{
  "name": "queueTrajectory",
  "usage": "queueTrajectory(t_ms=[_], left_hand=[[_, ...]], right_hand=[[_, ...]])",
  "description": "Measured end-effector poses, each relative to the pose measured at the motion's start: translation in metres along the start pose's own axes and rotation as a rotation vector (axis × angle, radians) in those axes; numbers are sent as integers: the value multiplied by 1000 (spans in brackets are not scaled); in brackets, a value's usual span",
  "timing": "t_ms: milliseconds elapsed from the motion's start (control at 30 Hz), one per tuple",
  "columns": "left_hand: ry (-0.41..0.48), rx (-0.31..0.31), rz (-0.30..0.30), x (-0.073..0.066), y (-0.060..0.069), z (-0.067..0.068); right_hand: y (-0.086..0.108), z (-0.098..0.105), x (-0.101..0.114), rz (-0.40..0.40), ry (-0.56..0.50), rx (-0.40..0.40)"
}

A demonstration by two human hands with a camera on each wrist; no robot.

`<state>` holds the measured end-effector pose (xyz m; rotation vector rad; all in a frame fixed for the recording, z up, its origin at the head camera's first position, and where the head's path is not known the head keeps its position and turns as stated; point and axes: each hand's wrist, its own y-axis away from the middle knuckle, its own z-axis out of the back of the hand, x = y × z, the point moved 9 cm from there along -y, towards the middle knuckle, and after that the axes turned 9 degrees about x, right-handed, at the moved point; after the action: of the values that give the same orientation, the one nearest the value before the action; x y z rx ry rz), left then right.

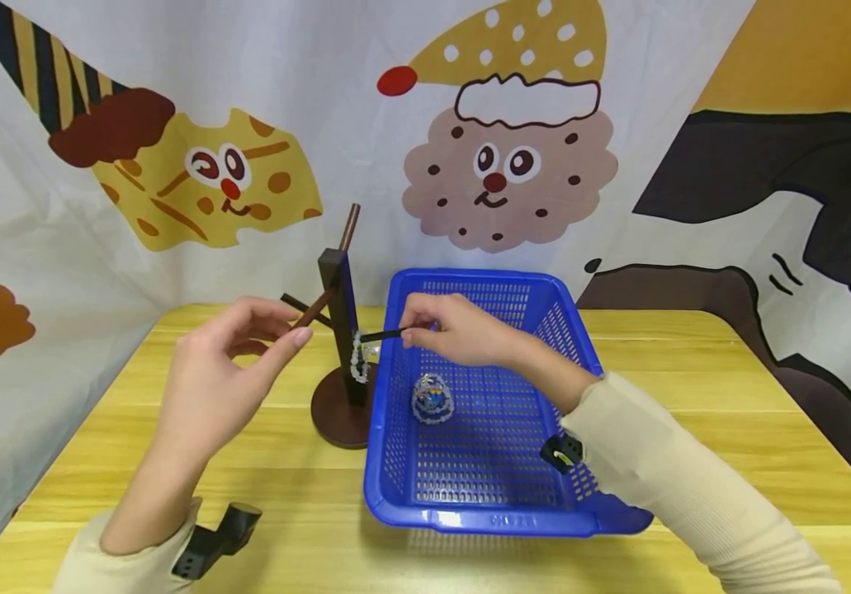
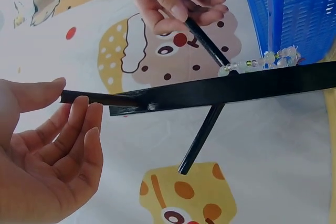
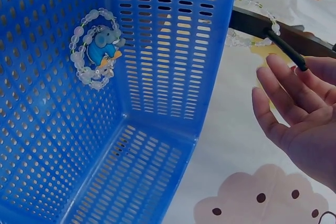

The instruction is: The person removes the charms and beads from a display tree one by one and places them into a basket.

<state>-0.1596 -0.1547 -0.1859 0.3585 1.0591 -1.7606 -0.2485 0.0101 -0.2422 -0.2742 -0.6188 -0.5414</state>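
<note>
A dark wooden stand (image 1: 336, 268) with a round base and pegs at two heights stands left of the basket. My left hand (image 1: 220, 384) pinches the near end of its upper peg (image 2: 100, 98) between thumb and fingers. At the lower peg's right end (image 1: 384, 335), my right hand (image 1: 462, 330) holds the tip between thumb and fingers, above the basket's left rim. A clear beaded bracelet (image 1: 357, 363) hangs on that lower peg, close to the post. Inside the blue basket (image 1: 470, 521) lie beaded bracelets (image 3: 79, 59) with a grey-and-blue elephant charm (image 3: 105, 45).
The wooden table (image 1: 299, 511) carries both the stand and the basket. A white curtain (image 1: 351, 124) printed with cartoon food hangs right behind the table. My right forearm (image 1: 663, 454) crosses over the basket's right side.
</note>
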Motion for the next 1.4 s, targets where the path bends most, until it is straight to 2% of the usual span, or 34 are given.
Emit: queueTrajectory(t_ms=[267,633,1100,1400], left_hand=[[-8,-37,62,9,2,10],[-28,-79,94,20,3,21],[-17,-74,111,23,4,22],[-22,-73,121,23,3,23]], right_hand=[[2,-6,8,14,20,25],[3,-14,24,62,57,65],[4,-14,22,71,29,112],[-4,-15,10,11,57,88]])
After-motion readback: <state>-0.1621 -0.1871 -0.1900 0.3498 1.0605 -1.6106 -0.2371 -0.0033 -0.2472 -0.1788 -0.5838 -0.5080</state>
